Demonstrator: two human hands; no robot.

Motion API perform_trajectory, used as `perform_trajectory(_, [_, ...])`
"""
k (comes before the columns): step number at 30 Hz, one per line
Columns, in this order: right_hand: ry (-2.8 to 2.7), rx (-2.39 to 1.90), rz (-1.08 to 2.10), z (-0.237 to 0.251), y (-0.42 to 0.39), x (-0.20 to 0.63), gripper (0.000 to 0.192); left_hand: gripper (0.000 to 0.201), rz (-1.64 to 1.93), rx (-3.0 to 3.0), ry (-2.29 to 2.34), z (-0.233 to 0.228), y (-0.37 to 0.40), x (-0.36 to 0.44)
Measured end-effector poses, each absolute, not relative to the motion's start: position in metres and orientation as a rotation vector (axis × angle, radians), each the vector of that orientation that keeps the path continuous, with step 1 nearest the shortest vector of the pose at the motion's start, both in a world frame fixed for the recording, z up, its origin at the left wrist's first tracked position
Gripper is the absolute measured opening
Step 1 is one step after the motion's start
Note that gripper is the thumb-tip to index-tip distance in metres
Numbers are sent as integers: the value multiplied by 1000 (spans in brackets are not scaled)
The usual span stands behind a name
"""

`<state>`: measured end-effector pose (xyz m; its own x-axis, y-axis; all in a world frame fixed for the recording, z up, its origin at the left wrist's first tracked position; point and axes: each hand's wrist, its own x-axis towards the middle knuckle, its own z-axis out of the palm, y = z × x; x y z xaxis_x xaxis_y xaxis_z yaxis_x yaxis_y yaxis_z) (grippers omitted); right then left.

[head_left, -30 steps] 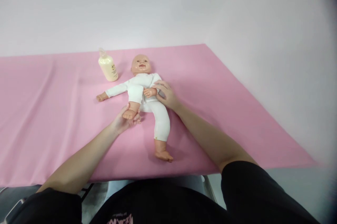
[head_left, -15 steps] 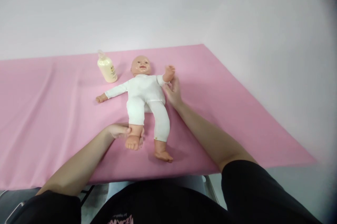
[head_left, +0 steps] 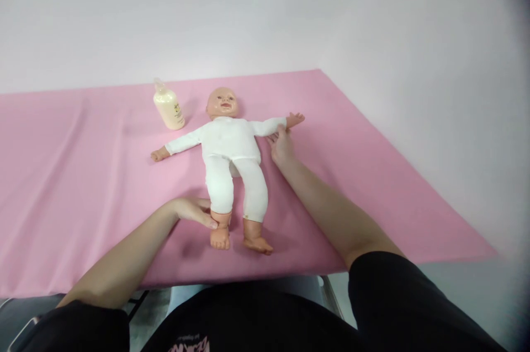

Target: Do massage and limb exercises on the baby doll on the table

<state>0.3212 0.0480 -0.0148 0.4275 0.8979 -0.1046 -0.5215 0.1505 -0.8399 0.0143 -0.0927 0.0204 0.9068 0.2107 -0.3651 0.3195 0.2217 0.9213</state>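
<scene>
Doll point(head_left: 231, 160): lies face up near the middle of the pink-covered counter point(head_left: 372, 175), arms spread, legs straight toward the near edge, dressed in a white suit.
Left hand point(head_left: 194, 211): fingers closed around the doll's ankle, just above the bare foot.
Right hand point(head_left: 281, 145): fingertips touching the doll's sleeve near the wrist; whether they grip it cannot be told.
Bottle point(head_left: 168, 111): cream-coloured, upright, just beside the doll's head.
Risks: feet lie close to the counter edge, so a pull on the ankle could drag the doll off; a sweeping doll arm could topple the bottle.
</scene>
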Motion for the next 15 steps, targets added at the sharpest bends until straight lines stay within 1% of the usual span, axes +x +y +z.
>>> perform_trajectory(4, [-568, -942, 1038, -15, 43, 320, 27, 58, -90, 1220, 339, 27, -93, 18])
perform_trajectory(6, [-639, -938, 978, -15, 40, 318, 31, 61, -38, 1137, 259, 29, -94, 20])
perform_trajectory(10, [-879, -884, 820, -13, 34, 312, 42, 62, 279, 1016, 243, 27, -93, 22])
perform_trajectory(13, [-1083, -829, 704, -12, 31, 306, 50, 61, 539, 896, 328, 28, -92, 24])
perform_trajectory(15, [-1208, -808, 660, -11, 27, 303, 53, 59, 650, 800, 420, 30, -91, 27])
